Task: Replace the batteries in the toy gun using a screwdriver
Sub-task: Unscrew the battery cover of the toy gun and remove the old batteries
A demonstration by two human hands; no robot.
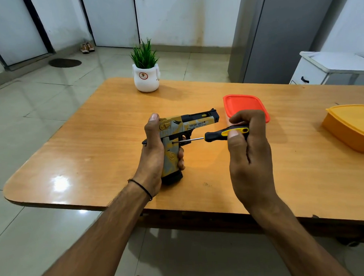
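Pale floor tiles [37, 99] and white doors [111, 19] lie behind the wooden surface [92, 142] at which you work. On its far edge stands a white pot [146, 78] with a green plant.

Your left hand [154, 154] grips the toy gun [189, 124] by its handle. The thumb points up along the back of the slide, and the fingertips curl round the front of the handle. The gun is upright over the middle of the surface, with its barrel pointing to the right. Whether its base rests on the wood cannot be told.

Your right hand [249, 155] holds the screwdriver [217, 136] by its black and yellow handle, pinched between the thumb and the curled fingers. The thin metal shaft lies nearly level and points left. Its tip touches a small dark hole at the top of the gun's handle, just behind the trigger.

Behind your right hand an orange-red lid [244, 105] lies flat on the surface. At the right edge stands a yellow container [353, 128]. Around your left wrist you wear a thin black cord [141, 187].
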